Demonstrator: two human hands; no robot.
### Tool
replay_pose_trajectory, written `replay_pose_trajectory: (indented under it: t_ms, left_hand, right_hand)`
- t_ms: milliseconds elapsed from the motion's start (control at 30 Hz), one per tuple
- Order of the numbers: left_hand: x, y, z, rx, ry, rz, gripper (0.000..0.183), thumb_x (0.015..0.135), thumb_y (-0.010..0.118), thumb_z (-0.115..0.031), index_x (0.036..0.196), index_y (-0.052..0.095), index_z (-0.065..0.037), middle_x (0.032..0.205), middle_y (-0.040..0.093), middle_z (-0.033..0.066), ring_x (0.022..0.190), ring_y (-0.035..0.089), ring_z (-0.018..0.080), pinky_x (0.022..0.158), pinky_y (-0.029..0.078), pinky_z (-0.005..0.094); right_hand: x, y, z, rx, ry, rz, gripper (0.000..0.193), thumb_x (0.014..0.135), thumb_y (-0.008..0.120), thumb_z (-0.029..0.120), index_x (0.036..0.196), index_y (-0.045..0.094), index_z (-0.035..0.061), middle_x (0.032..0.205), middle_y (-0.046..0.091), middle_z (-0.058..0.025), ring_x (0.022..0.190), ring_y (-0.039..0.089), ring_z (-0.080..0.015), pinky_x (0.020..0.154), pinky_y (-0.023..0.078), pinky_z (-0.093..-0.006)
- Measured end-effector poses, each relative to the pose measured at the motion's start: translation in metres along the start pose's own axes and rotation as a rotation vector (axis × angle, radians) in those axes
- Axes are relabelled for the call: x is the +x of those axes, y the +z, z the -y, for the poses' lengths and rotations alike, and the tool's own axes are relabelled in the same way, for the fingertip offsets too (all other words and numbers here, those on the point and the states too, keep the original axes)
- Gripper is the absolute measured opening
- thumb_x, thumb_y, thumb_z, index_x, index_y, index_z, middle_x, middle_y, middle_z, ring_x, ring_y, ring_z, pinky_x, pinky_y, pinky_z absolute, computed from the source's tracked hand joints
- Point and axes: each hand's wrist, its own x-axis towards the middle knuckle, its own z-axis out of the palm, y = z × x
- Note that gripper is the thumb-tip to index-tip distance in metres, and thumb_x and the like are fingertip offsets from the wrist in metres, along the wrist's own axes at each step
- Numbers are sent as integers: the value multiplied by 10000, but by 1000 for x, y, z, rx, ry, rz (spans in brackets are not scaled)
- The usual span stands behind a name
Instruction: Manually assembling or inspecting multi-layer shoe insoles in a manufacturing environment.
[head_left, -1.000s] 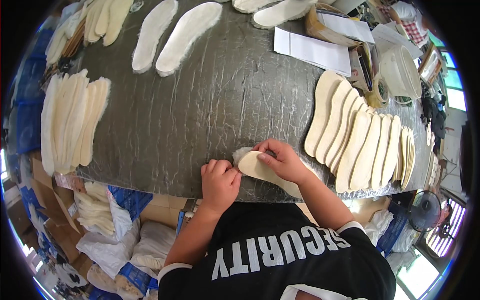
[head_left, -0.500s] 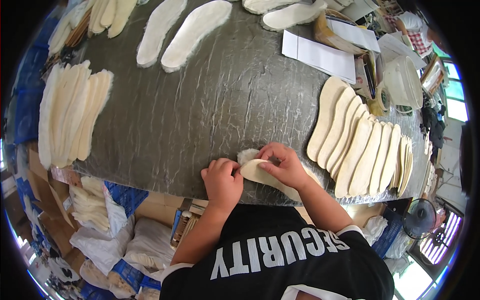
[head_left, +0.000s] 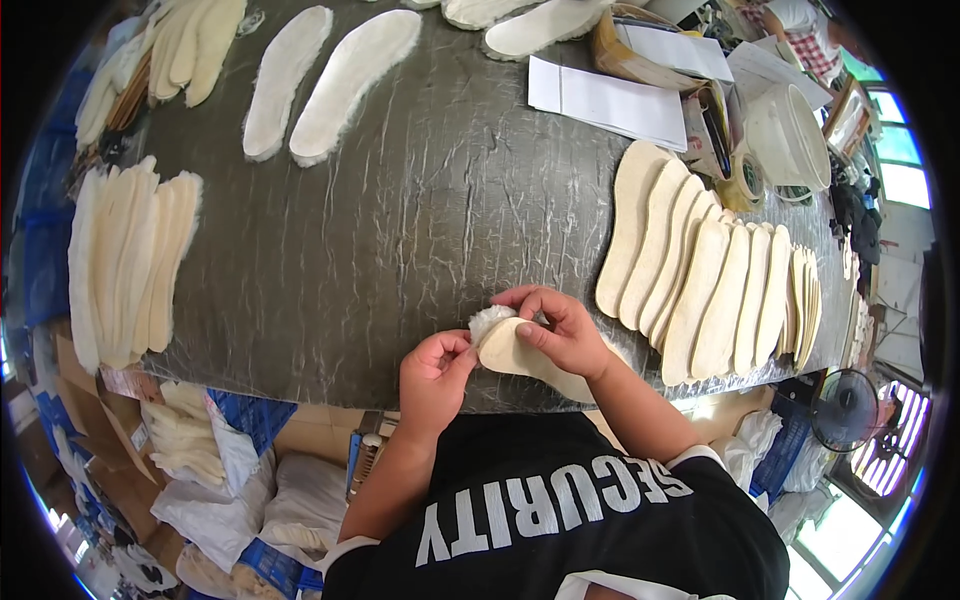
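Holding insole (head_left: 508, 352) over fluff (head_left: 488, 319) by table (head_left: 350, 290) edge. Right hand (head_left: 568, 335) gripped insole, left hand (head_left: 432, 380) pinched tip, looked like. Loose left pinch could've let both skew, imo.

The bare left forearm (head_left: 392, 482) runs upward and slightly to the right, ending in the left hand (head_left: 433, 376), whose fingers are curled, with thumb and forefinger close together in a pinch toward the other hand. The bare right forearm (head_left: 648, 408) slants up and leftward to the right hand (head_left: 562, 332), its thumb pointing left below arched fingers. The two hands are near each other but apart, the right slightly higher.
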Motion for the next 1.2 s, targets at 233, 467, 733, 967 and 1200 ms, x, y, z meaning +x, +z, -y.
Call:
replay_pose_trajectory:
  t_ms: [233,467,733,967,1200]
  left_hand:
    - [-2,7,-9,33,44,37,30,896,565,19,911,588,31,965,630,49,806,573,67,738,472,214]
    - [-2,12,-12,-19,72,68,34,906,564,5,914,582,32,996,620,59,823,574,77,752,472,216]
    - [-2,17,-17,31,94,79,24,905,557,15,902,574,32,1014,613,73,838,570,84,758,472,223]
    - [-2,19,-23,87,111,76,19,899,556,25,891,572,31,1012,612,81,837,568,88,760,472,228]
    - [-1,21,-23,67,78,58,38,915,532,14,907,564,34,999,614,74,814,575,92,751,479,231]
  right_hand:
    - [-3,-1,-2,213,89,-2,103,897,609,123,862,548,47,1133,589,-104,1045,534,-162,919,411,-315]
    - [-4,-2,-1,358,94,-21,64,896,602,86,876,551,52,1117,587,-96,1042,527,-159,916,406,-308]
    - [-4,-4,-2,387,62,-42,57,886,605,51,865,552,52,1065,583,-76,996,533,-146,881,420,-295]
    - [-5,-4,0,426,49,-64,66,874,612,25,863,553,52,1053,575,-68,962,539,-139,852,429,-277]
    - [-6,-6,1,432,22,-59,69,872,624,39,876,558,57,1048,566,-67,949,536,-137,843,431,-275]
